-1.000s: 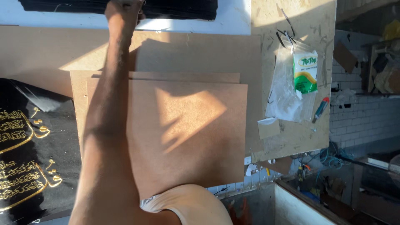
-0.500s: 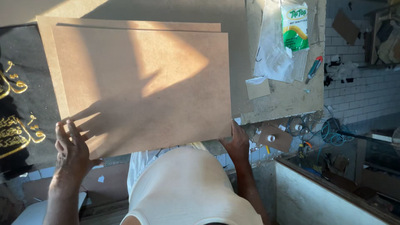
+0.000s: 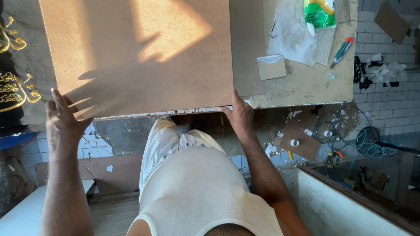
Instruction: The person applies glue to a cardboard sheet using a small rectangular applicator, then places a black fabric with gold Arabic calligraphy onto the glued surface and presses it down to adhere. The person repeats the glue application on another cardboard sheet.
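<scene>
A large brown board (image 3: 135, 57) is held flat on the workbench (image 3: 302, 89), its near edge overhanging the bench front. The left hand (image 3: 63, 120) is clamped on the near left corner at about 8 o'clock, fingers spread over the top; the right hand (image 3: 238, 116) is gripping the near right corner at about 4 o'clock.

With both grips set only on the near edge, the far end could be tipped or dragged, and the board could be swung sideways if one hand slips.

At 9 o'clock a black cloth with gold embroidery (image 3: 15, 83) lies touching the board and could be snagged. At 2 o'clock a clear plastic bag (image 3: 295, 37), a small card piece (image 3: 271, 67) and a red-tipped pen (image 3: 342, 50) lie beside the right edge and could be swept off.
</scene>
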